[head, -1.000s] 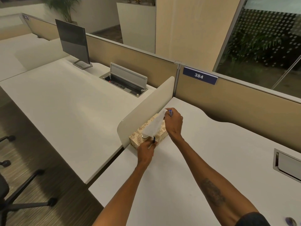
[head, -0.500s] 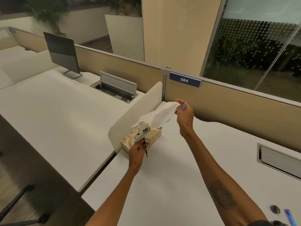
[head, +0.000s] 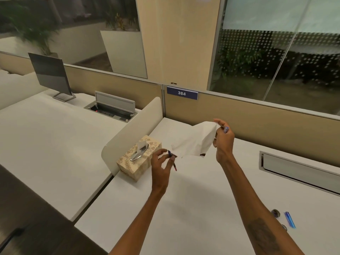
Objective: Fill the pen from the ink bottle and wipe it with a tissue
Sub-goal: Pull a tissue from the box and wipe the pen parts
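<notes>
White bench (head: 193, 208), with a patterned tissue box (head: 138, 158) against its low divider (head: 132, 129). Near the right edge, a small dark round object (head: 275, 212) beside a blue pen part (head: 289, 219). Metal cable hatch (head: 298, 171) set in farther back.

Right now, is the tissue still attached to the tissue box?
No, the tissue hangs free from the right hand, apart from the tissue box.

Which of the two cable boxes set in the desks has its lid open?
The cable box on the left desk, near the monitor: its lid stands up. The right one is closed flat.
</notes>
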Tool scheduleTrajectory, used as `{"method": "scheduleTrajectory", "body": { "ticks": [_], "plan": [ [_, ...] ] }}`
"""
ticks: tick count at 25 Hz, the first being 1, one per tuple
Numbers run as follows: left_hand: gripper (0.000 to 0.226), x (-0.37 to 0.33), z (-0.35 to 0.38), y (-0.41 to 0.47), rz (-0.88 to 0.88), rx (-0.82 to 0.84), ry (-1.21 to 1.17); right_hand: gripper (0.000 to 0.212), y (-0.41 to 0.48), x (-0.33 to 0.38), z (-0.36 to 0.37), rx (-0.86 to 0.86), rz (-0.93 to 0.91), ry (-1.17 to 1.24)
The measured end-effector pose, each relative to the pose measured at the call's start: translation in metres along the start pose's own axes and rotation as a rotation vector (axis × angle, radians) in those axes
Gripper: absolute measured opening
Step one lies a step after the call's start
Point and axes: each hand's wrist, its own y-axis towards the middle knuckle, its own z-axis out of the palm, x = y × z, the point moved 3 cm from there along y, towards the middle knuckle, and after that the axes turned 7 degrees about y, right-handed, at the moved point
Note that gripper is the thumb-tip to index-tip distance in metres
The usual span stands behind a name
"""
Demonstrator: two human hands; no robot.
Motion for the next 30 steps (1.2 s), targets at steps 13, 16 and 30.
{"method": "scheduleTrajectory", "body": {
  "ticks": [13, 16, 30],
  "plan": [
    [0.022, -0.074, 0.083, -0.068, 0.215, 0.391, 0.101, 0.03, -0.026, 0.037, -0.11, 0.044, 0.038, -0.042],
    [0.03, -0.079, 0.103, -0.079, 0.156, 0.428, 0.138, 0.025, -0.04, 0.038, -0.12, 0.114, 0.077, -0.023],
    [0.02, -0.113, 0.15, -0.102, -0.182, 0.371, -0.259, 0.03, -0.054, 0.074, -0.197, 0.295, 0.123, -0.201]
  ]
}}
